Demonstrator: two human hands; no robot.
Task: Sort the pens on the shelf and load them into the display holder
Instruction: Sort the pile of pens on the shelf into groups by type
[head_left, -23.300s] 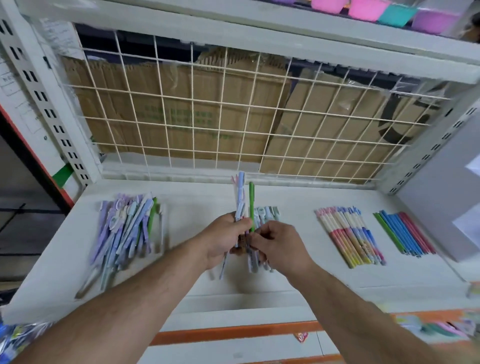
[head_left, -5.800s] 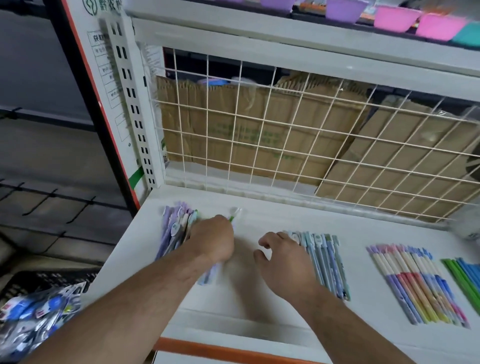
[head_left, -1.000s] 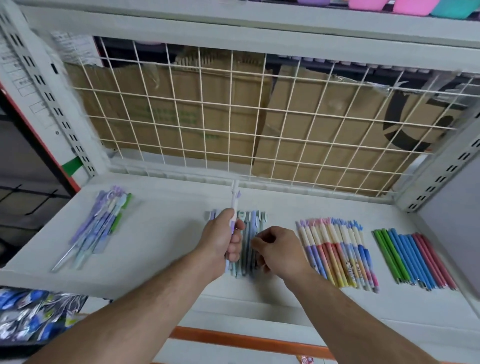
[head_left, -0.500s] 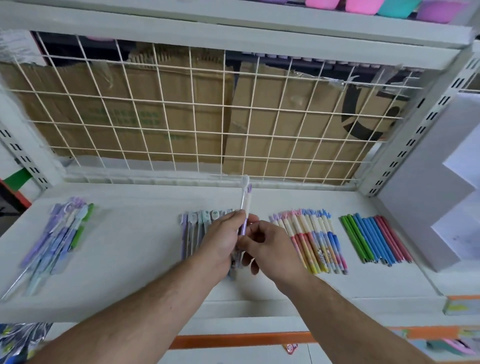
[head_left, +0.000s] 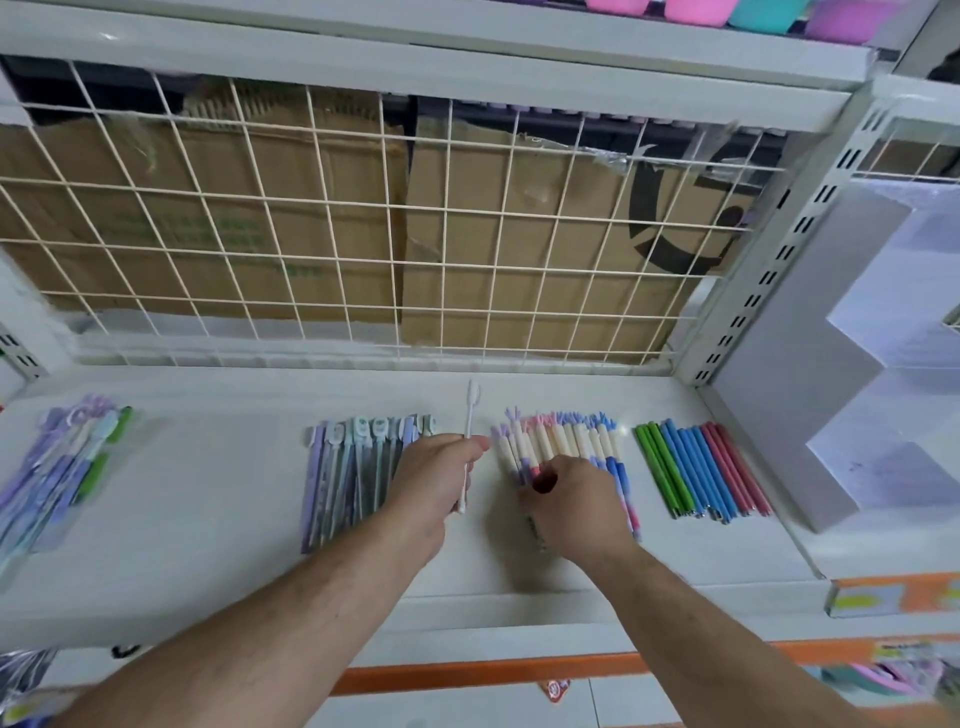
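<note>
White metal shelf (head_left: 208, 493) is taking up most of the view, with a wire grid panel (head_left: 337, 234) standing along its back and flattened cardboard (head_left: 493, 270) leaning behind that. Off to the right, a stepped white stand (head_left: 795, 395) is sitting against the shelf's end.

Pens are lying on the shelf in four bunches, all apart from each other:
- a loose purple, blue and green pile (head_left: 57, 467) at the far left
- a grey and purple row (head_left: 348, 478) in the middle
- a cream-topped row (head_left: 566, 441) with pink and blue ends just right of that
- a tidy green, blue and red row (head_left: 696, 467) nearest the stand

Left hand (head_left: 436, 478) is hovering between the two middle rows, fingers wrapped round a single white pen (head_left: 470, 410) that's pointing up toward the grid. Right hand (head_left: 576, 509) is sitting on the near half of the cream-topped row, fingers curled down onto the pens. It's blurry there, so I can't tell if it's actually pinching one or just pressing on them.

Up top, some pink and teal tubs (head_left: 691, 8) are peeking in from the shelf above.
</note>
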